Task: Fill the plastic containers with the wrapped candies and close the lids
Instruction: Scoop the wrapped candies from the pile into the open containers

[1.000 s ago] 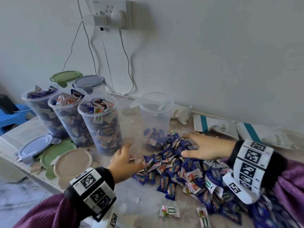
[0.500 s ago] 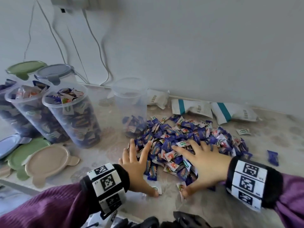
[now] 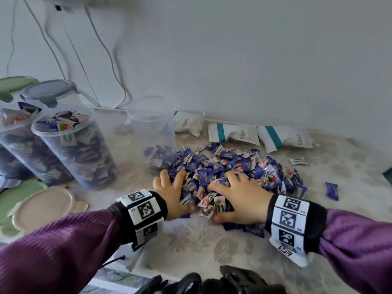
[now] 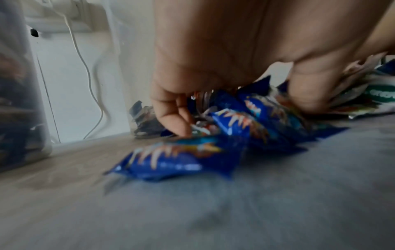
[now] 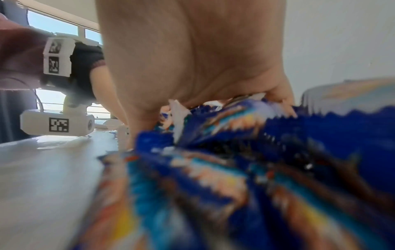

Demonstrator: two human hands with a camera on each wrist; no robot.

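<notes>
Both my hands closed inward: left hand (image 3: 172,193) and right hand (image 3: 239,198) curl around crinkly foil-wrapped candies (image 3: 214,181), heaped mid-bench.

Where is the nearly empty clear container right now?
In the head view, the nearly empty container stands upright at centre-left, at the far-left edge of the candy pile, right of the full containers.

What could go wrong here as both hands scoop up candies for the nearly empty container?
The left hand and right hand cup a loose heap from the candy pile; pieces may slip out on the lift. The nearly empty container looks light and stands against the pile, so a bump may tip it.
</notes>
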